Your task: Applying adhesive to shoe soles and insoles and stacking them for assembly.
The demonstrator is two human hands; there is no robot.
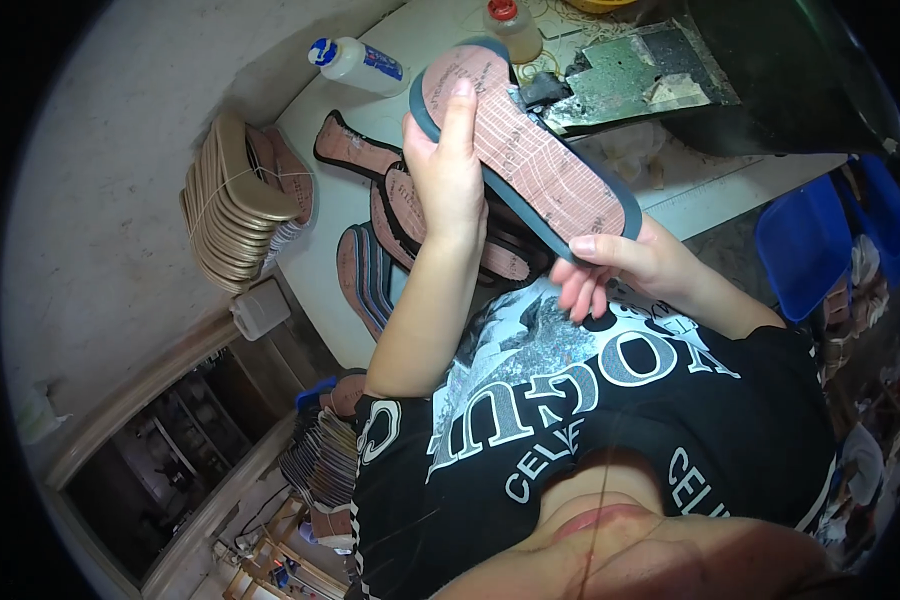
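Observation:
In front of my chest I hold one shoe insole [545, 160] at a slant, its pinkish patterned face upward and a dark blue-grey border around it. My left hand [450, 175] is closed around the far left end, with the thumb lying on the face. At the near right end, my right hand [625, 262] pinches the edge, thumb on top and the other fingers curled beneath. Under my left forearm, more pink pieces with black edges [355, 152] lie overlapping on the white table [305, 220], beside several stacked insoles [355, 265]. The held insole and left arm partly hide them.
A tied bundle of gold-edged insoles [232, 200] stands at the table's left edge. Toward the back are a white bottle [355, 66], a red-capped bottle [515, 35] and a worn green board [635, 85]. Blue plastic bins [802, 248] sit at the right.

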